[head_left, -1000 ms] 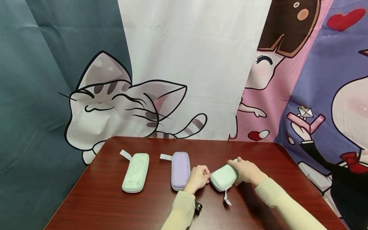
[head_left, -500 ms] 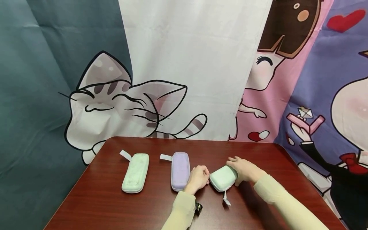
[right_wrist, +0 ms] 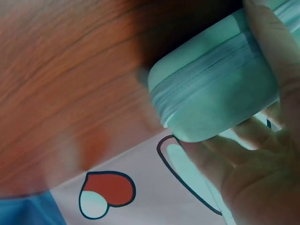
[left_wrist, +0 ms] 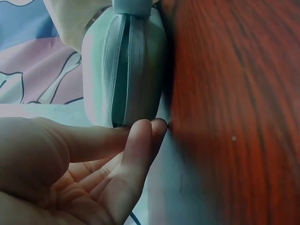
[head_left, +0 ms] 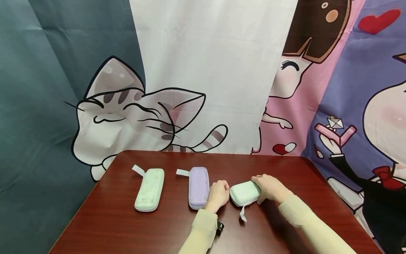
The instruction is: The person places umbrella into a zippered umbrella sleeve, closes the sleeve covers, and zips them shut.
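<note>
A mint green zip case point(head_left: 244, 193) lies slanted on the right half of the table, its white fabric tab point(head_left: 243, 214) hanging toward the front. My right hand point(head_left: 269, 187) grips its right end, with the thumb along one side and the fingers along the other in the right wrist view. At the left end, my left hand point(head_left: 218, 195) pinches with thumb and forefinger at the end of the zipper point(left_wrist: 124, 70); the pull is hidden by the fingertips. A narrow gap parts the zipper tapes in the left wrist view.
A purple zip case point(head_left: 198, 187) lies just left of my left hand, its tab pointing left. Farther left is a pale green case point(head_left: 150, 190). All rest on a reddish-brown wooden table point(head_left: 104, 225); a printed cartoon curtain point(head_left: 203, 70) hangs behind it.
The held mint green case has turned slightly and shifted a little left, its tab swinging left. My left hand keeps its pinch close to the case's end. The other two cases stay put.
</note>
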Demonstrator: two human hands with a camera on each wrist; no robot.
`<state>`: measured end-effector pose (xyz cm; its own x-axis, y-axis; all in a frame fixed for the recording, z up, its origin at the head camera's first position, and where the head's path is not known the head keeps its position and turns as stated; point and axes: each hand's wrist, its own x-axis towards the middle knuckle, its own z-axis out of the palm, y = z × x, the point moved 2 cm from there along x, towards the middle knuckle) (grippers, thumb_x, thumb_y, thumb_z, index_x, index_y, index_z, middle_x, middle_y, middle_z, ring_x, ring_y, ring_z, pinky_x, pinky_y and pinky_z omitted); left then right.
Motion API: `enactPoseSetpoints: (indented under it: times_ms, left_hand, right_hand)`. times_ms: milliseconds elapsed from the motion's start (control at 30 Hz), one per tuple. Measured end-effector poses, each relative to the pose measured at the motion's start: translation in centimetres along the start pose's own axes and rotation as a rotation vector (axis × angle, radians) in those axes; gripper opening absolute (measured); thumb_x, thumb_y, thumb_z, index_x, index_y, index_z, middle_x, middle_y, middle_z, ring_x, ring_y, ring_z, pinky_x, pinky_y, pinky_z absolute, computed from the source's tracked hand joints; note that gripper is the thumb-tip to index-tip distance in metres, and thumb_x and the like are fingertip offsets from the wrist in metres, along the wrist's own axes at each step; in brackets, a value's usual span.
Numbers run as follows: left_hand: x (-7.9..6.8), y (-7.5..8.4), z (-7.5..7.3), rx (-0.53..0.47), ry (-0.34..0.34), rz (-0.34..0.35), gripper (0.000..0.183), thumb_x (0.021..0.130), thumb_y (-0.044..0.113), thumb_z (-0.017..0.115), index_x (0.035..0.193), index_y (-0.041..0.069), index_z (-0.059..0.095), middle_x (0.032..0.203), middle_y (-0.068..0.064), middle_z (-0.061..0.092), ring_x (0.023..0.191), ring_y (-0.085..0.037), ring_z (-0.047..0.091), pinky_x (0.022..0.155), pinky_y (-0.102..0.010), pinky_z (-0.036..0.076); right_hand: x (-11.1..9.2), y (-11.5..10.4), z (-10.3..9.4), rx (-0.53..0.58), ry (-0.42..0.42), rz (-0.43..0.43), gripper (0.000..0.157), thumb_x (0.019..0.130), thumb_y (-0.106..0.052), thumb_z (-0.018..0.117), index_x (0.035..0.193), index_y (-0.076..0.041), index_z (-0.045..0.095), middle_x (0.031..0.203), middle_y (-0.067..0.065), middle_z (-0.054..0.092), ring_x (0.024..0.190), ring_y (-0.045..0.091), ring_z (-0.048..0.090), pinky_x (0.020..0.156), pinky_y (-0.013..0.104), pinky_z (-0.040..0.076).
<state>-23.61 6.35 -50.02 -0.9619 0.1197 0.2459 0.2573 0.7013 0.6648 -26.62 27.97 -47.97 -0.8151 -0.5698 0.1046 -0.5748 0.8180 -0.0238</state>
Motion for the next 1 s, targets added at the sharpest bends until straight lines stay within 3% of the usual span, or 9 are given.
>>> enactPoseSetpoints:
  times_ms: [367, 767, 1000]
  left_hand:
    - [0.4, 0.3, 0.0, 0.025, 0.013, -0.012, 0.015, 0.085, -0.001, 0.064, 0.071, 0.006, 0.062, 0.065, -0.001, 0.058, 0.067, -0.027, 0.063, 0.061, -0.035, 0.049]
    - [1.1, -0.2, 0.8, 0.049, -0.008, -0.04, 0.02, 0.086, 0.0, 0.061, 0.069, 0.011, 0.058, 0.064, 0.001, 0.056, 0.066, -0.025, 0.062, 0.06, -0.032, 0.049]
    - [1.2, -0.2, 1.0, 0.064, 0.016, -0.024, 0.022, 0.083, -0.002, 0.059, 0.066, 0.012, 0.055, 0.062, 0.0, 0.055, 0.064, -0.026, 0.061, 0.057, -0.032, 0.047]
  right_hand:
    - [0.1, -0.8, -0.1, -0.001, -0.004, 0.094, 0.054, 0.043, -0.022, 0.095, 0.085, -0.014, 0.061, 0.073, -0.001, 0.058, 0.066, 0.021, 0.054, 0.06, 0.04, 0.048]
    - [-0.3, -1.7, -0.5, -0.048, -0.009, 0.178, 0.056, 0.045, -0.03, 0.097, 0.087, -0.013, 0.063, 0.073, 0.004, 0.059, 0.063, 0.023, 0.054, 0.054, 0.042, 0.048]
    - [-0.2, -1.8, -0.4, -0.059, -0.017, 0.221, 0.058, 0.045, -0.033, 0.097, 0.087, -0.013, 0.063, 0.073, 0.003, 0.059, 0.063, 0.023, 0.054, 0.052, 0.042, 0.047]
